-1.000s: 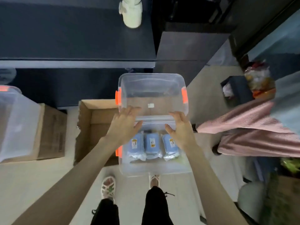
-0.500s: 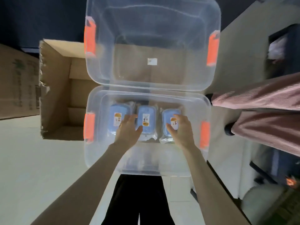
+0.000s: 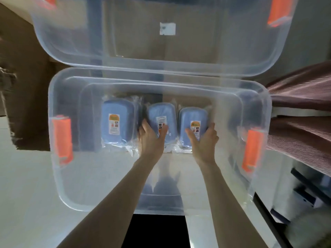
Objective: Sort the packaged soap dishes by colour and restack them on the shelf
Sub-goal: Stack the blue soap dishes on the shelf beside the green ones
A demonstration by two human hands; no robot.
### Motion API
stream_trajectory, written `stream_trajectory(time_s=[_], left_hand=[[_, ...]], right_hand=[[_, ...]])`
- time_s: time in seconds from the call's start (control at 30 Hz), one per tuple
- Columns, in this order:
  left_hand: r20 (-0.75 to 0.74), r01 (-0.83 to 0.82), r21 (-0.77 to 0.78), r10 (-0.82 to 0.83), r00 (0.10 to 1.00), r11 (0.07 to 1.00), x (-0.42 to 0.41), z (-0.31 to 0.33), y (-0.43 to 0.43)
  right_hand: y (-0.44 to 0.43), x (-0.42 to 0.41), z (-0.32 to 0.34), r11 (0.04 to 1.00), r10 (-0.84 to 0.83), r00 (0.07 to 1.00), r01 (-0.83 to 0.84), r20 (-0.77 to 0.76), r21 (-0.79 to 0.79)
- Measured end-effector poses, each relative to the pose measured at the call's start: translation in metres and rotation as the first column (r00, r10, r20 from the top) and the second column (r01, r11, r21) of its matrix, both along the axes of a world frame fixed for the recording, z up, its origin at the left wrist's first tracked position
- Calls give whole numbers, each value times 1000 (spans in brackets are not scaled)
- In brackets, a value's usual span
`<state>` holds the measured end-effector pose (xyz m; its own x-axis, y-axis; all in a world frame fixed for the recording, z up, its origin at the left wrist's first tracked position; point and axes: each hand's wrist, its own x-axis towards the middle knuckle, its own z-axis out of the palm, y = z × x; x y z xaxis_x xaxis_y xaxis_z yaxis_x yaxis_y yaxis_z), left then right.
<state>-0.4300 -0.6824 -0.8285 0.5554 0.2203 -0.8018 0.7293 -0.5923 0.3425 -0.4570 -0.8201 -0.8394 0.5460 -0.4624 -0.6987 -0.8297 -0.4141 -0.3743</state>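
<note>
Three blue soap dishes in clear wrap lie side by side in a clear plastic bin [image 3: 59,176] with orange latches. My left hand [image 3: 151,138] grips the middle soap dish [image 3: 160,111], thumb on its label and fingers at its left side. My right hand [image 3: 204,140] grips the right soap dish [image 3: 192,117], fingers curled round its right edge. Nothing touches the left soap dish [image 3: 118,122]. The bin's clear lid [image 3: 161,42] stands open behind it.
An open cardboard box [image 3: 23,86] stands left of the bin and behind it. A person in striped pink trousers [image 3: 300,108] is close on the right. Pale floor lies under the bin, and my dark trouser legs [image 3: 154,231] are below.
I have bent much closer to the bin, which now fills the view. Both hands went from the lid down into the bin and have closed round the middle and right dishes.
</note>
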Motion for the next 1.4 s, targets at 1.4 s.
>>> stream_trajectory(time_s=[1.4], left_hand=[[704,85,-489,336,626,868,58,436,284]], right_hand=[[216,77,458,939,-97,655,-190,749,288]])
